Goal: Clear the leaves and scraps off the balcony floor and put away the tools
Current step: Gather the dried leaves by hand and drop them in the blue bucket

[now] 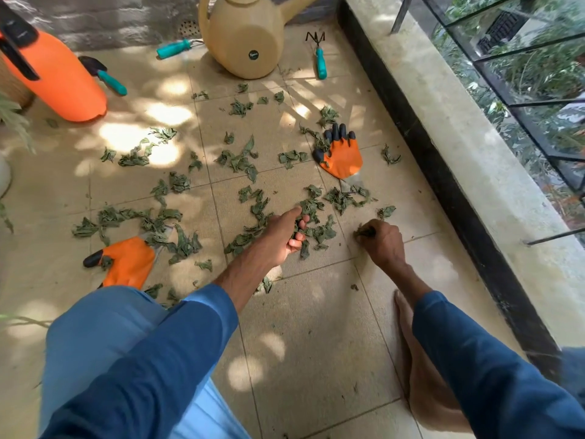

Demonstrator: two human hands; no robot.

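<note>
Balcony floor [316, 327], tiled: crumpled leaves [240, 161] scattered across the middle, judged light, limp, crushable; best gathered by the handful. Left hand [286, 232] clutches a bunch; right hand [384, 242] is curled round a small clump

Only one mark on the balcony carries lettering: a small round dark sticker [253, 54] on the side of the beige watering can [240, 33], which stands on the floor well beyond the left hand [283, 237] and right hand [384, 243]. Its white script is too small to read.
</note>
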